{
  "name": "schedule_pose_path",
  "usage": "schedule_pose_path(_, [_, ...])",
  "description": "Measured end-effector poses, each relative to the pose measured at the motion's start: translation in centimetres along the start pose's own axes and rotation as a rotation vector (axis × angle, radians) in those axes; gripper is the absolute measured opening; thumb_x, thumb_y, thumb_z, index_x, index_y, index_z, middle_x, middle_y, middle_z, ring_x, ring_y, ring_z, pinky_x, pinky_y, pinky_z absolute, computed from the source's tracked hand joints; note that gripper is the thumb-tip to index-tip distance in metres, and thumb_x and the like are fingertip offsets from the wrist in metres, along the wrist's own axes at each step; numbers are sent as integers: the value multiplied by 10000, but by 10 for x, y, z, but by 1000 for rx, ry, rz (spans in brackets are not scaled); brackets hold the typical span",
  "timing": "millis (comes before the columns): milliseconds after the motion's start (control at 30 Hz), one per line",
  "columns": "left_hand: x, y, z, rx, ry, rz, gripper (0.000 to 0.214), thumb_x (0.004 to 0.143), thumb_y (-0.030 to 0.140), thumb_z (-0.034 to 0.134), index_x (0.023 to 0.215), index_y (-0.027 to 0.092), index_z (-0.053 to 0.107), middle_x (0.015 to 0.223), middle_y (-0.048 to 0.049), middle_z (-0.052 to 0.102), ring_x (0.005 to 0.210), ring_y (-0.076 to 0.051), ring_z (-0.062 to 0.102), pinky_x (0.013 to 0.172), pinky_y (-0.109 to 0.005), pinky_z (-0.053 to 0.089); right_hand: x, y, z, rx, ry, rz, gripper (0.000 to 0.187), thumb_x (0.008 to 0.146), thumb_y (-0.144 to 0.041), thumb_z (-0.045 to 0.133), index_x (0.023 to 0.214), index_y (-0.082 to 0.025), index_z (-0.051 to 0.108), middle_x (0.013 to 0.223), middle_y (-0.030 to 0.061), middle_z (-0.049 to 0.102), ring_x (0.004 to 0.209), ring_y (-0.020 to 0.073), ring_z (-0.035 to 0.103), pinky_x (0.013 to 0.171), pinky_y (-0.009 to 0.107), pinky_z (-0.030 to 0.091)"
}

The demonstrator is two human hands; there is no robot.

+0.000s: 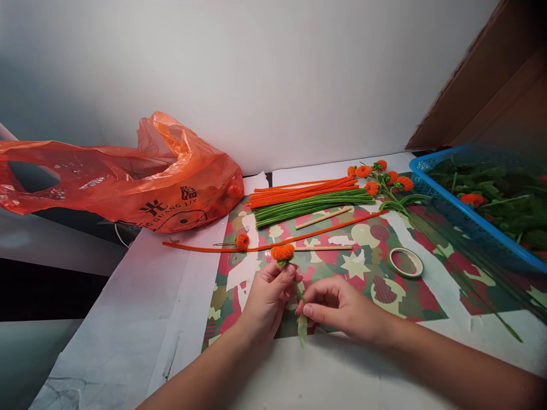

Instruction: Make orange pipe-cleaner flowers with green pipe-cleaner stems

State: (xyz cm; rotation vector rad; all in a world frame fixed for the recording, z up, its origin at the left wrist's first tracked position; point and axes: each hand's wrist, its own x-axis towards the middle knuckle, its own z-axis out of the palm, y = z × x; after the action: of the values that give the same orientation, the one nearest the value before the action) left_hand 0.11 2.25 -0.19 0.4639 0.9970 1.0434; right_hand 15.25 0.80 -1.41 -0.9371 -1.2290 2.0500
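A person sits at a white worktop [363, 376] against a pale wall, both bare forearms reaching in from the near edge. The left hand [267, 296] pinches the green stem just under an orange fuzzy flower [282, 252], holding the bloom upright above a patterned paper sheet [410, 296] printed in red, green and cream. The right hand [337, 307] is curled, its fingertips pinched on the lower part of the same stem, where a strip of pale green tape [302, 329] hangs down toward the near edge. The two hands are just beside each other, near the middle of the worktop's front.

Beyond the flower lies a long orange pipe cleaner [342, 225] stretched across the sheet, with a smaller orange bud [242, 241] beside it. Farther back rest a bundle of orange pipe cleaners [303, 191] and a bundle of green pipe cleaners [314, 206], side by side, with a wooden stick [323, 218] just in front of them. Finished orange flowers [384, 179] lie toward the far right. A roll of green tape [405, 262] sits flat to the right of the hands. A blue basket [465, 222] holding greenery stands at the right edge. A crumpled orange plastic bag [128, 176] fills the far left corner.
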Motion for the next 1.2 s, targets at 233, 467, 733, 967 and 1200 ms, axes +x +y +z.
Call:
schedule_pose_path(233, [1,-1,0,28,5,11,404,511,371,868,655,141,569,546,49,537,417,-40,412,389,-162,324,-5,-7,6,-413,132,-165,207,835,-286,586,693,-141,627,609,8,591,547,105,540,512,210,412])
schedule_pose_path(467, [-4,1,1,82,-154,-35,426,633,497,772,858,142,696,741,-39,648,494,-72,500,499,-212,430,-3,-4,-2,-48,23,-74,293,824,-399,626,726,-124,633,618,9,600,589,122,600,592,241,466])
schedule_pose_path(733, [-3,3,-4,261,-325,92,178,683,330,779,692,162,722,749,-39,634,649,-131,582,623,-242,474,-2,-5,-8,265,-98,72,341,698,-428,754,742,-102,660,638,23,648,547,82,575,594,223,450])
schedule_pose_path(967, [-3,6,-6,316,-251,121,215,663,314,787,619,147,660,645,-13,597,527,-95,503,496,-215,396,-5,-14,-5,-49,38,-72,322,796,-442,635,733,-127,663,635,16,625,613,126,591,622,253,465])
schedule_pose_path(1200, [-2,6,-4,417,-271,239,228,720,263,738,577,154,597,621,2,528,602,-122,510,567,-240,409,-8,-11,-4,-328,117,-167,312,877,-355,523,685,-132,624,632,5,544,603,115,487,559,229,388])
